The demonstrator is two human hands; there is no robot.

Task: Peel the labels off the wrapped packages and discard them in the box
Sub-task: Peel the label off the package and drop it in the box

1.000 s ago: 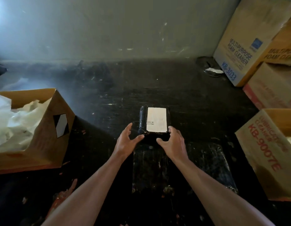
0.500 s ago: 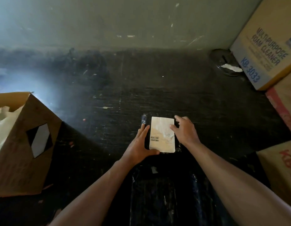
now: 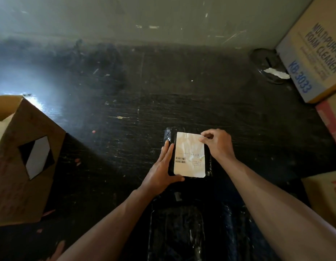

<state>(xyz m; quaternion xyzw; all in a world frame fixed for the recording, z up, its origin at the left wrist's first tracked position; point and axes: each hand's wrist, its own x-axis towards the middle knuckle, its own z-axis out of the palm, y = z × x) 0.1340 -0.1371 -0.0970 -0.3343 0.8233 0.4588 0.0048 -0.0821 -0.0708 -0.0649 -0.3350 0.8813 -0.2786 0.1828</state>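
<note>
Black-wrapped package point(image 3: 170, 135) lies on the dark surface point(image 3: 125, 110). Left hand point(image 3: 161, 172), grip wide and flat, braces its left edge; right hand point(image 3: 218, 144) has its grip pinching the white label point(image 3: 189, 153) at the far-right corner. Cardboard box point(image 3: 22, 157) stands left.

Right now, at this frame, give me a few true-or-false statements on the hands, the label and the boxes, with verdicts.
1. The right hand pinches the upper right corner of the label. True.
2. The left hand hovers clear of the package. False: its straight fingers lie against the package's left edge.
3. The label is fully off the package. False: it lies on the package's top.
4. An open cardboard box stands left of the package. True.
5. The foam cleaner box at upper right reads KB-9007E. False: it reads KB-3033.
</note>
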